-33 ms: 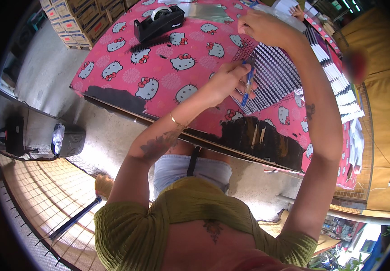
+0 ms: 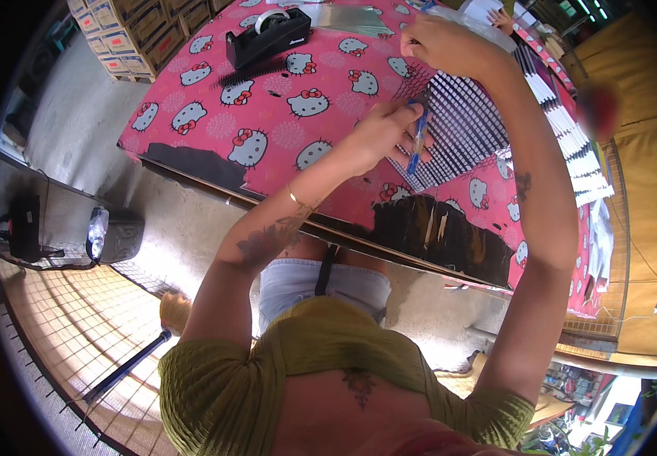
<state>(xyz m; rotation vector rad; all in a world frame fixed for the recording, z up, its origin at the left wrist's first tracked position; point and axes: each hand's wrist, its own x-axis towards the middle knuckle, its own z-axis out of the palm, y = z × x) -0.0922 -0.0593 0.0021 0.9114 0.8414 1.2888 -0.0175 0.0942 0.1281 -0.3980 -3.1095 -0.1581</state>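
My left hand [image 2: 391,135] is closed on a slim blue-handled tool [image 2: 418,144], gripped between the thumb and fingers above the table. The tool's exact kind does not show clearly. Beneath and beside it lies a stack with rows of black wire-like loops on white [image 2: 465,125]. At the far side of that stack, my right hand [image 2: 450,47] is bent inward with its fingers curled. Whatever those fingertips pinch, if anything, cannot be made out. A loose dark mesh of loops [image 2: 417,74] shows just below the right fingertips.
A black tape dispenser [image 2: 271,36] and a dark wire coil [image 2: 252,72] lie on the pink cat-patterned table cover [image 2: 214,95]. White bound pads [image 2: 576,148] are fanned out at right. Another person's hand [image 2: 502,21] shows at the far right. Cartons [image 2: 127,38] stand at far left.
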